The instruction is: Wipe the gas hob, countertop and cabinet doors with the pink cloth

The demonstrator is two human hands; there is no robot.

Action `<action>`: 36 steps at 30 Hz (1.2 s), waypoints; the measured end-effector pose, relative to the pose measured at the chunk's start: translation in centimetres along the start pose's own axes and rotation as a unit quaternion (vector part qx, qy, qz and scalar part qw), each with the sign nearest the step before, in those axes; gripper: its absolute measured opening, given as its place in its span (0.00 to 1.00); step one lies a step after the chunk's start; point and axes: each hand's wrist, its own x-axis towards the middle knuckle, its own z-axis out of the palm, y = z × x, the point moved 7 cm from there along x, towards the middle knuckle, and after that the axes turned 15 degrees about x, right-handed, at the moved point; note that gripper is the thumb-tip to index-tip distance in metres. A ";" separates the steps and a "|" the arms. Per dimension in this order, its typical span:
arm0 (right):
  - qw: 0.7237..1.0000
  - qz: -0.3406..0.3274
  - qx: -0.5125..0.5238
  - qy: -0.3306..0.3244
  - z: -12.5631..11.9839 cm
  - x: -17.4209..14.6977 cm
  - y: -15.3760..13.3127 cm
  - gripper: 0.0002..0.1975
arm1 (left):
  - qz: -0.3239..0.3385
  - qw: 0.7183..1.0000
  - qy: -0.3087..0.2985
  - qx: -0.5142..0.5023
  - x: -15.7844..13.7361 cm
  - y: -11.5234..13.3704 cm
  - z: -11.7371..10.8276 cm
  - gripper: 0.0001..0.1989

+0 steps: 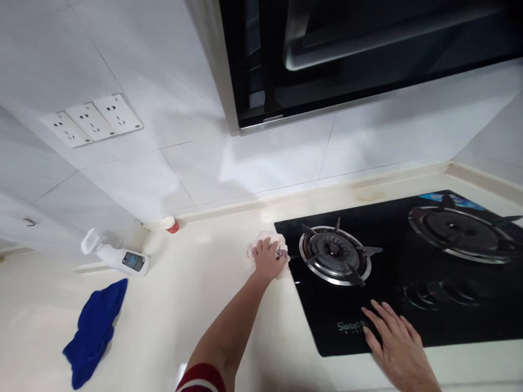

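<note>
My left hand (pixel 267 258) presses a pale pink cloth (pixel 261 238) onto the counter, right beside the left edge of the black gas stove (pixel 392 288). Its fingers are curled over the cloth, which bunches out around them. On the front edge of the stove rests my right hand (pixel 394 340), fingers spread and nothing in it, next to the printed lettering. The left burner (pixel 335 255) with its metal pan support lies between and beyond the two hands.
A white spray bottle (pixel 116 255) stands by the left wall, near a blue cloth (pixel 92 332). Against the back wall is a small red and white cup (pixel 170 224). The black range hood (pixel 368 54) overhangs the stove. Farther right sits another burner (pixel 461 231).
</note>
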 end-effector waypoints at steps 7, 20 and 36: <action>1.000 -0.022 -0.008 0.006 -0.4 0.0 -0.6 0.26 | 0.037 0.999 0.012 0.011 -12.0 1.5 -1.3 0.26; 1.000 0.012 0.001 -0.007 -0.1 -0.2 -0.3 0.27 | -0.079 0.991 -0.084 0.062 -6.7 -5.1 -2.4 0.25; 0.999 0.006 0.008 -0.048 3.5 1.0 -7.0 0.35 | 0.000 0.997 -0.075 0.028 -10.7 1.5 -0.5 0.29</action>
